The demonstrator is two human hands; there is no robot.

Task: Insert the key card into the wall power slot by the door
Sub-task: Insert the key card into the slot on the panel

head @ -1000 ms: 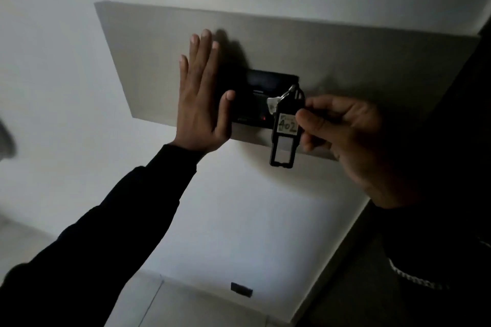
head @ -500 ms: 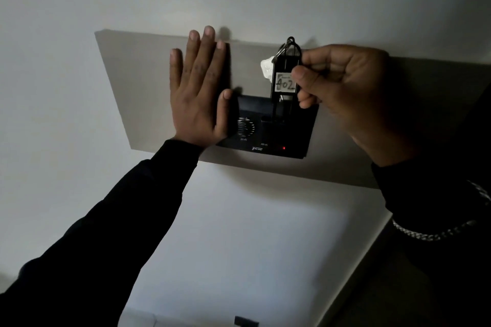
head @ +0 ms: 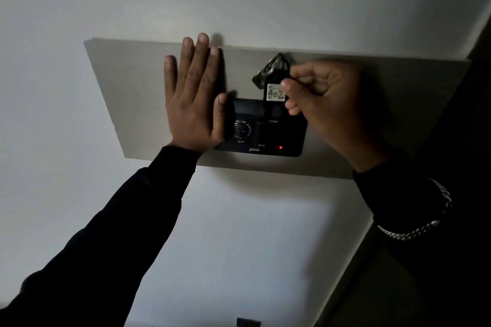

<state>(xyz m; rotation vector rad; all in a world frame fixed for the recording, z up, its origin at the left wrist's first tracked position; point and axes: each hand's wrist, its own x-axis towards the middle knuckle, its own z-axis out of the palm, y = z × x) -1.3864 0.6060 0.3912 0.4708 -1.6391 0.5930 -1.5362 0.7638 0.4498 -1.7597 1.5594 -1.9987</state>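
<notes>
While the left hand lies flat and empty beside the black wall power unit, the right hand pinches the light, rigid black "402" key tag near its label, lower end at the slot.

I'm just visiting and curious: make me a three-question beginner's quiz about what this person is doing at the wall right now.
1. True or false: the left hand lies flat and open beside the black wall unit.
2. Which number is on the key tag pinched by the right hand? A) 204 B) 402 C) 420
3. Fill in: the small light on the unit glows ____.

Key: 1 true; 2 B; 3 red.
</notes>
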